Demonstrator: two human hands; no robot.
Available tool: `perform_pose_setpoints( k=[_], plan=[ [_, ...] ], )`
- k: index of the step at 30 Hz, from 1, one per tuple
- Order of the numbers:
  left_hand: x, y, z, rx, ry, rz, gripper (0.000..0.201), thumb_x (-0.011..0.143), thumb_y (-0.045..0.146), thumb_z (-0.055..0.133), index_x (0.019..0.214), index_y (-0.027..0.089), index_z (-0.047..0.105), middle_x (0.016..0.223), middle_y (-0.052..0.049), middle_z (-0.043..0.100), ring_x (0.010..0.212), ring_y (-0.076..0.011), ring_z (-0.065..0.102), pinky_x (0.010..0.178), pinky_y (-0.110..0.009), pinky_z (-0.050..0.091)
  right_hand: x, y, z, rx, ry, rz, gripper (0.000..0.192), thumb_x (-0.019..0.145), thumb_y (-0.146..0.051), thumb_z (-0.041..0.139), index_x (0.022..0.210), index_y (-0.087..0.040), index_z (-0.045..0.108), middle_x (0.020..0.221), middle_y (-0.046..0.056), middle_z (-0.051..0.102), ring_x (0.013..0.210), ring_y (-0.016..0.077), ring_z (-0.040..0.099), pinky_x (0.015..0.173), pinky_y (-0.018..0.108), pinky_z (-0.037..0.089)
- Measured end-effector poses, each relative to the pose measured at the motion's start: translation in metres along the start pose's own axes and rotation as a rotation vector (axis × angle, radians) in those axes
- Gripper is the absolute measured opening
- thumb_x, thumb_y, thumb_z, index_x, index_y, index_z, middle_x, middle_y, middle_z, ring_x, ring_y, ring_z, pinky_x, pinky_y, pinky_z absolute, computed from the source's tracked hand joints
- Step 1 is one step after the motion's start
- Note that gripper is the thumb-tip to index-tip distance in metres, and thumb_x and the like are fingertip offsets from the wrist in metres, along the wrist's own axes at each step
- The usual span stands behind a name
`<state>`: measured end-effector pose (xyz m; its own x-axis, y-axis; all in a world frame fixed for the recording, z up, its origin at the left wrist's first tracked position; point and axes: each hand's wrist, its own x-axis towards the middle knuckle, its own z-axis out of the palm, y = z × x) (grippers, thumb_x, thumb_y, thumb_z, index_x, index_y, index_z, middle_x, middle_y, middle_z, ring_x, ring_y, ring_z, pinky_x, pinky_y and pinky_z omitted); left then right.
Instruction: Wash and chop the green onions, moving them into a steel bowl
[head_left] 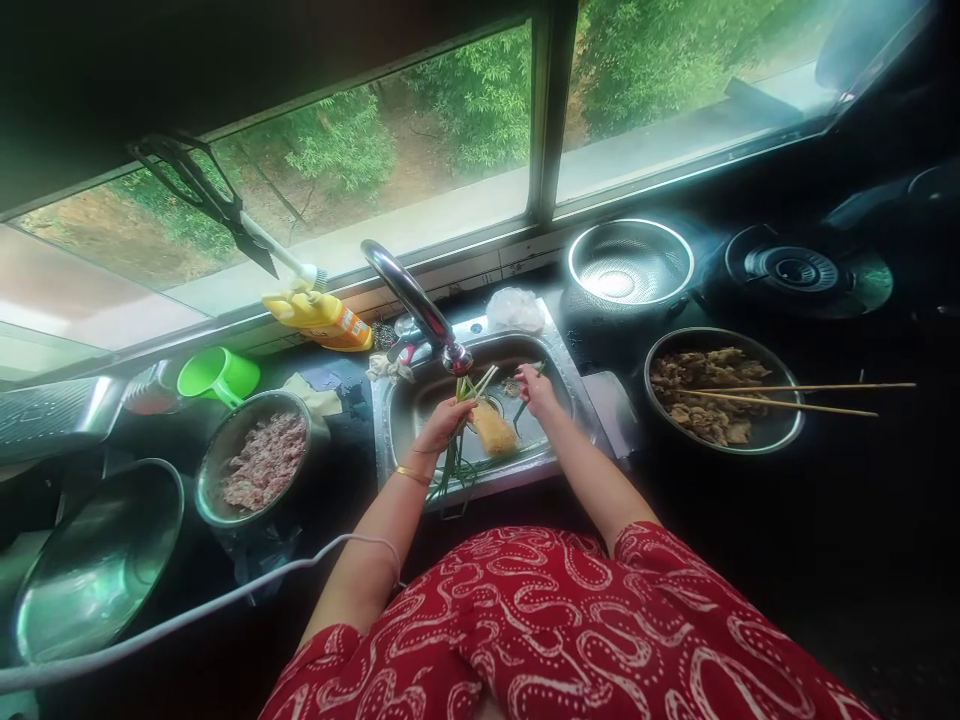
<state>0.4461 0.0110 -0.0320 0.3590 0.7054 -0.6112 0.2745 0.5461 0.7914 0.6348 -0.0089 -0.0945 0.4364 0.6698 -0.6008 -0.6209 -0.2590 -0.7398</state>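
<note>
Your left hand (pixel 444 420) is closed around a bunch of green onions (pixel 459 440), gripping it near the pale root ends just under the faucet (pixel 420 305). The bunch's long axis runs from there back toward you, its green tips trailing over the near rim of the sink (pixel 390 420). Your right hand (pixel 534 388) sits just to the right, fingers pinched narrowly on a loose green strand. A yellow sponge (pixel 495 430) lies in the basin between your hands.
</note>
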Motion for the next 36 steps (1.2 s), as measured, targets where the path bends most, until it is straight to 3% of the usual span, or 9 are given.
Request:
perform_pose_setpoints(
  k=[3, 6, 12, 14, 18, 21, 24, 29, 36],
  plan=[
    [0.005, -0.001, 0.002, 0.018, 0.004, 0.06, 0.031, 0.06, 0.039, 0.075, 0.062, 0.015, 0.056, 0.052, 0.003, 0.052, 0.044, -0.0049, 0.037, 0.046, -0.022, 0.024, -0.018, 0.013, 0.007, -0.136, -0.209, 0.023, 0.025, 0.07, -0.036, 0.071, 0.068, -0.018, 0.054, 0.056, -0.004, 0.054, 0.037, 0.0028, 0.03, 0.034, 0.019, 0.017],
    [0.012, -0.003, 0.007, 0.045, 0.01, 0.147, 0.032, 0.058, 0.039, 0.077, 0.063, 0.014, 0.058, 0.054, 0.003, 0.053, 0.05, -0.0063, 0.041, 0.051, -0.022, 0.028, -0.034, 0.023, 0.017, -0.216, -0.35, -0.045, 0.024, 0.065, -0.036, 0.072, 0.07, -0.018, 0.058, 0.05, -0.008, 0.046, 0.04, 0.0039, 0.03, 0.038, 0.02, 0.02],
    [0.022, -0.01, 0.013, 0.167, 0.113, 0.205, 0.034, 0.054, 0.038, 0.08, 0.071, 0.013, 0.062, 0.058, 0.003, 0.056, 0.055, -0.0087, 0.047, 0.056, -0.023, 0.032, -0.035, 0.024, 0.026, -0.247, -0.356, -0.222, 0.025, 0.059, -0.039, 0.07, 0.061, -0.018, 0.056, 0.055, -0.005, 0.052, 0.053, 0.0079, 0.042, 0.051, 0.023, 0.033],
    [0.022, -0.011, 0.014, 0.144, 0.098, 0.189, 0.036, 0.057, 0.042, 0.078, 0.072, 0.013, 0.063, 0.057, 0.002, 0.056, 0.052, -0.008, 0.044, 0.053, -0.022, 0.03, -0.033, 0.023, 0.027, -0.227, -0.341, -0.243, 0.027, 0.058, -0.041, 0.069, 0.058, -0.018, 0.055, 0.055, -0.004, 0.052, 0.054, 0.0083, 0.043, 0.052, 0.023, 0.034],
    [0.019, -0.009, 0.012, 0.044, 0.037, 0.114, 0.04, 0.056, 0.048, 0.078, 0.063, 0.014, 0.058, 0.051, 0.004, 0.05, 0.046, -0.005, 0.034, 0.048, -0.022, 0.023, -0.033, 0.022, 0.026, -0.203, -0.361, -0.164, 0.029, 0.056, -0.044, 0.069, 0.064, -0.018, 0.059, 0.047, -0.008, 0.044, 0.046, 0.007, 0.036, 0.045, 0.023, 0.027],
    [0.018, -0.008, 0.01, -0.006, 0.049, 0.101, 0.04, 0.05, 0.043, 0.081, 0.062, 0.014, 0.058, 0.052, 0.004, 0.05, 0.048, -0.0056, 0.038, 0.049, -0.021, 0.026, -0.034, 0.022, 0.023, -0.223, -0.397, -0.1, 0.031, 0.058, -0.045, 0.069, 0.07, -0.017, 0.062, 0.045, -0.009, 0.041, 0.042, 0.0062, 0.032, 0.042, 0.022, 0.025],
    [0.017, -0.008, 0.011, -0.034, 0.079, 0.091, 0.04, 0.049, 0.041, 0.082, 0.071, 0.013, 0.062, 0.058, 0.002, 0.055, 0.052, -0.0077, 0.044, 0.051, -0.022, 0.031, -0.034, 0.023, 0.02, -0.299, -0.367, -0.142, 0.027, 0.062, -0.043, 0.069, 0.061, -0.018, 0.059, 0.045, -0.007, 0.045, 0.043, 0.007, 0.037, 0.044, 0.022, 0.03],
    [0.015, -0.005, 0.012, 0.024, 0.125, 0.101, 0.037, 0.052, 0.041, 0.08, 0.069, 0.013, 0.062, 0.055, 0.004, 0.051, 0.051, -0.0069, 0.041, 0.051, -0.021, 0.028, -0.029, 0.024, 0.017, -0.387, -0.271, -0.199, 0.026, 0.067, -0.035, 0.065, 0.051, -0.018, 0.055, 0.047, -0.003, 0.053, 0.048, 0.0087, 0.046, 0.048, 0.021, 0.035],
    [0.015, -0.004, 0.003, 0.116, 0.188, 0.153, 0.034, 0.055, 0.041, 0.076, 0.069, 0.013, 0.064, 0.056, 0.004, 0.049, 0.053, -0.0066, 0.038, 0.052, -0.021, 0.026, -0.011, -0.003, 0.003, -0.133, -0.075, -0.06, 0.018, 0.07, -0.025, 0.064, 0.058, -0.018, 0.053, 0.047, -0.007, 0.046, 0.036, 0.0027, 0.028, 0.036, 0.018, 0.019]
  ],
)
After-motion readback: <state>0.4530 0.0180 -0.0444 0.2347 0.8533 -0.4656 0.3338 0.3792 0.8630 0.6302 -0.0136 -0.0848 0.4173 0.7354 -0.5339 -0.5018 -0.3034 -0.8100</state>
